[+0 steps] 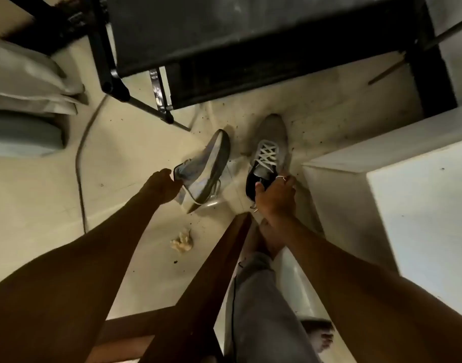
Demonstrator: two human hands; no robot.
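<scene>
Head view: we judge pick-up step. Left hand (163, 186) pinches heel of tilted sneaker (209, 166), sole showing. Right hand (275, 195) grasps collar of laced sneaker (270, 148), upright on floor (120, 166). Next: lift both, hold firm.

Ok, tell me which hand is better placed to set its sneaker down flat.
Probably the right hand: its upright sneaker sits laces up. The left hand holds the other sneaker tipped sideways, sole showing.
</scene>
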